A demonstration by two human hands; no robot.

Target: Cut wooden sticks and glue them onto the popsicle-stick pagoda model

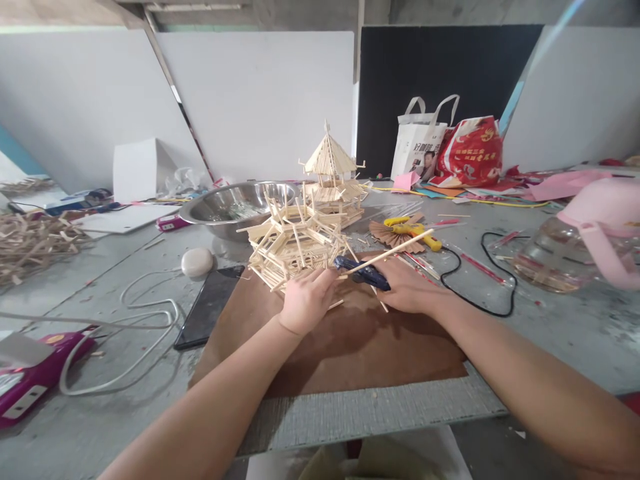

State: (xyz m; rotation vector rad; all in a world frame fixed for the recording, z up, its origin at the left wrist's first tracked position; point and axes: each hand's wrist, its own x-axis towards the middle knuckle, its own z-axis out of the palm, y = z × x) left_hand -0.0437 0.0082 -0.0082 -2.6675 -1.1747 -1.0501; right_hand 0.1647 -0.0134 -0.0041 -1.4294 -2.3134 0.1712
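My left hand [311, 300] is closed, its fingertips pinching the near end of a thin wooden stick [395, 252]. That stick slants up to the right, across a dark blue hand tool [367, 275] whose exact kind I cannot make out. My right hand [407, 285] is wrapped round this tool, and most of its fingers are hidden. Just beyond my left hand stands an open six-sided framework of wooden sticks [295, 243]. Behind it rises a stick pagoda [330, 170] with a pointed roof. Under my hands lies a brown sheet [340, 353].
A metal basin [220, 207] stands behind the framework. On the left are a phone [210, 310], a white case [197, 262], a cable and a purple power strip [40, 377]. To the right lie a yellow glue gun [417, 232] with a black cord and a pink-lidded jug [560, 257].
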